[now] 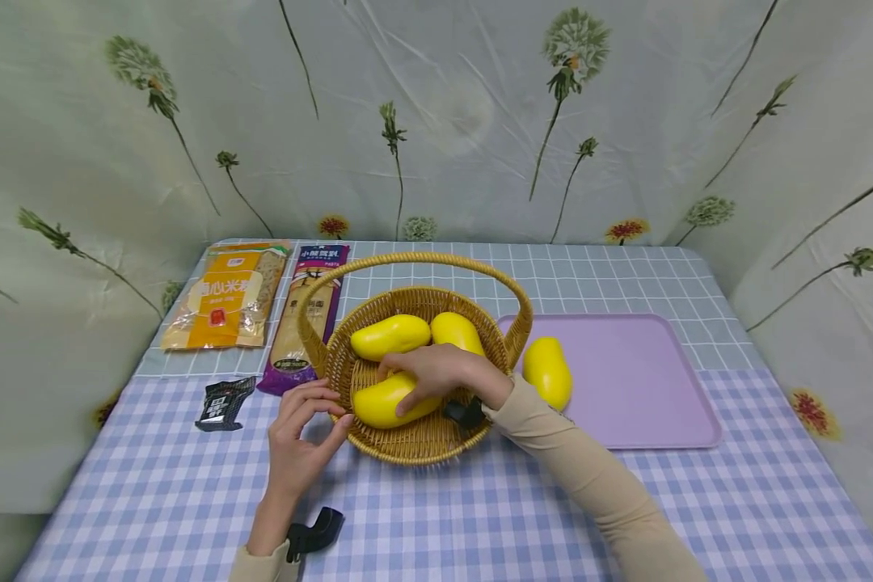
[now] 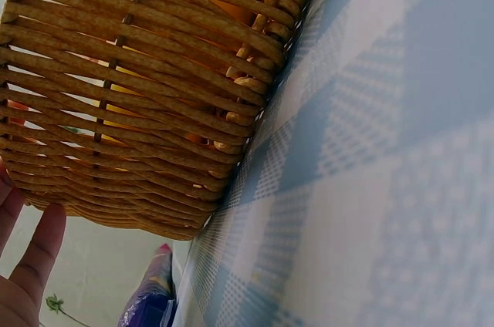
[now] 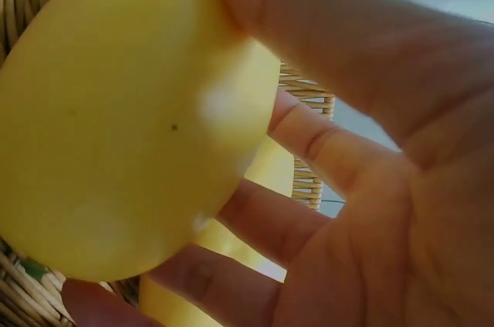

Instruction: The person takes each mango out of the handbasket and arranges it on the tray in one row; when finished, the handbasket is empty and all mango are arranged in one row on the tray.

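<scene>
A wicker basket (image 1: 422,457) with a tall arched handle holds several yellow mangoes, among them a back-left mango (image 1: 390,336) and a back-right mango (image 1: 458,331). My right hand (image 1: 436,373) reaches down inside and grips the front mango (image 1: 378,404); up close, thumb and fingers lie around this mango (image 3: 139,119). At the basket's left side my left hand (image 1: 305,420) pinches the rim between thumb and fingers. The left wrist view shows that thumb against the woven wall (image 2: 139,111). Another mango (image 1: 548,373) lies on the left end of a purple tray (image 1: 626,380).
Left of the basket lie a pasta packet (image 1: 301,323) and an orange-labelled grain bag (image 1: 225,299). A small black packet (image 1: 224,404) is nearer the front. A checked cloth (image 1: 436,525) covers the table, and a floral curtain (image 1: 451,121) hangs behind.
</scene>
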A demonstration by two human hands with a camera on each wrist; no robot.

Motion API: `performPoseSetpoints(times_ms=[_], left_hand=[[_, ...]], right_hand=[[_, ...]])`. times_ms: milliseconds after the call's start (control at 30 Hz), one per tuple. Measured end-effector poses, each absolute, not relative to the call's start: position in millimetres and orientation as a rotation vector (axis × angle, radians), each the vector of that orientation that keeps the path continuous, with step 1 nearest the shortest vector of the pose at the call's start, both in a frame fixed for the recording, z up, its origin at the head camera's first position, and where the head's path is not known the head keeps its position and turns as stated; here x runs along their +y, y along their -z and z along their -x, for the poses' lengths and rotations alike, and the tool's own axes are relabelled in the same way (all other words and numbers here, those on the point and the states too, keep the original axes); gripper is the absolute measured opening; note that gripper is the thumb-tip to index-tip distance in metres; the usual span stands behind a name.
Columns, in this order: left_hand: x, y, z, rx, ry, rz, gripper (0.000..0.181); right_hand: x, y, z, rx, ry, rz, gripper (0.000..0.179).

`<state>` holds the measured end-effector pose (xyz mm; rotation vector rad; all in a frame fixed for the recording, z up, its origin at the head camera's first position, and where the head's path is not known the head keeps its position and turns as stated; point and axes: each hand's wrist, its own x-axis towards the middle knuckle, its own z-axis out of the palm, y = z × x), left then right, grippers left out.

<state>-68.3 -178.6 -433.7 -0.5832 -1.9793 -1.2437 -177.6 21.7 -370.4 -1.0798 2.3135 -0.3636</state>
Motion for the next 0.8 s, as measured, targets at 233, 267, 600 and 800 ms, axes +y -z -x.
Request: performPoseSetpoints(times_ms=[233, 267, 600, 800], left_hand=[[-179.3, 433.2, 67.7, -1.989, 1.244, 0.579, 0.014], [-179.3, 433.3, 67.6, -1.990, 1.244, 0.578, 0.014], [-179.1, 433.3, 67.6, -1.994, 1.242, 0.574, 0.012], [-179.3, 433.4, 67.6, -1.986, 1.240, 0.576, 0.013]], right_hand=[[21.8, 372.3, 177.9, 2.305, 0.353, 1.052, 0.051], [21.8, 372.5, 177.9, 2.303, 0.351, 1.044, 0.052], [25.2, 372.8, 176.7, 2.311, 0.321, 1.039, 0.054], [29.2, 371.6, 174.7, 2.346, 0.288, 1.047, 0.054]])
